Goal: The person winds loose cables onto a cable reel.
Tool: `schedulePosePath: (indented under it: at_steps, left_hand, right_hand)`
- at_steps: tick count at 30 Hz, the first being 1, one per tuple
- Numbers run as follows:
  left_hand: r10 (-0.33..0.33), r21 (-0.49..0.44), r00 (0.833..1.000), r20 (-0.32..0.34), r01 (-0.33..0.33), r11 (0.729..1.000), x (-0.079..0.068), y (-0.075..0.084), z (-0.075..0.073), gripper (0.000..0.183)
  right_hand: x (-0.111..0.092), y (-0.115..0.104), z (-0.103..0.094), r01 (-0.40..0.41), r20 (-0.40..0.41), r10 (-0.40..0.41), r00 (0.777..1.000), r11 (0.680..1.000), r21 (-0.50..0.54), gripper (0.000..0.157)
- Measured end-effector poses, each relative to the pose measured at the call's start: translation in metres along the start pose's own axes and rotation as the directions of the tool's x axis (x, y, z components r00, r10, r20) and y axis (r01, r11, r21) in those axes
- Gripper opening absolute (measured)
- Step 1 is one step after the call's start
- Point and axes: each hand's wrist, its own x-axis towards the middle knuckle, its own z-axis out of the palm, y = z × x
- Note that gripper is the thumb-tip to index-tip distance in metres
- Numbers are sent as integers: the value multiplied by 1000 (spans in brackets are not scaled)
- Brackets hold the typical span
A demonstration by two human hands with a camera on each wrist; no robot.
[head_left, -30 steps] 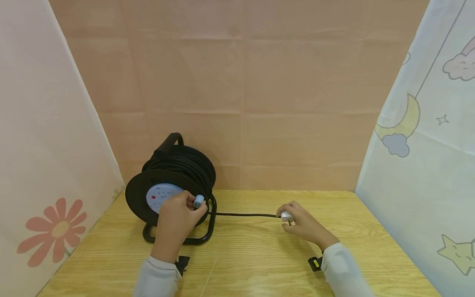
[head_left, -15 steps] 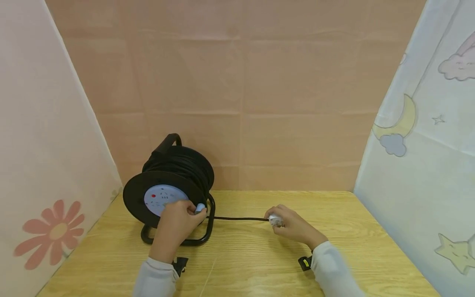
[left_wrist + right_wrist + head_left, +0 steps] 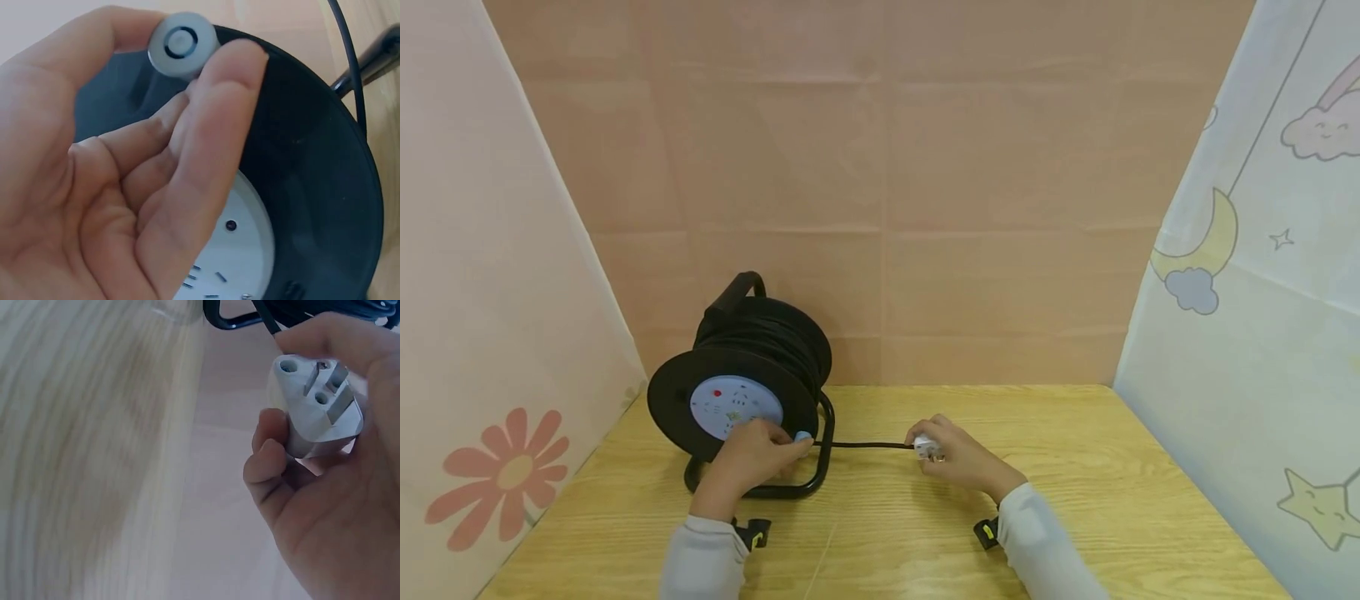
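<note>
A black cable reel stands at the left on its tubular frame, with a pale socket panel on its front disc. My left hand pinches the grey-blue crank knob near the disc's lower right edge. In the left wrist view, thumb and forefinger grip the round knob from both sides. A white three-pin plug is in my right hand. Its metal prongs face the camera in the right wrist view. Black cable runs straight from plug to reel.
The wooden table spreads to the right and front. A plain peach backdrop closes off the back, while printed sheets hang on both sides, with a flower left and a moon right.
The left hand has brought the knob downward, and the disc has turned clockwise. The right hand has moved left with the plug, and the stretch of cable outside the reel is shorter.
</note>
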Motion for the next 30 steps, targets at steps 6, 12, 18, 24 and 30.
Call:
schedulePosePath:
  at_steps: [6, 12, 18, 24, 30]
  left_hand:
    - [-17, -76, 996, 83, 24, 997, 4, -12, 1, 35]
    - [39, -123, 983, 180, -17, 992, 9, -28, 0, 38]
    - [65, -162, 962, 265, -22, 987, 11, -42, -2, 38]
    - [55, -179, 942, 331, 6, 984, 14, -59, -4, 40]
    - [27, -171, 932, 361, 38, 984, 12, -67, -7, 39]
  right_hand:
    - [5, -5, 5, -41, 41, 39, 998, 997, 60, 20]
    - [13, -8, 11, -48, 39, 46, 998, 997, 65, 31]
    - [26, -10, 22, -124, 28, 121, 992, 979, 160, 39]
    - [37, -10, 34, -188, 25, 188, 982, 946, 263, 31]
    - [44, -14, 45, -203, 38, 199, 979, 947, 251, 26]
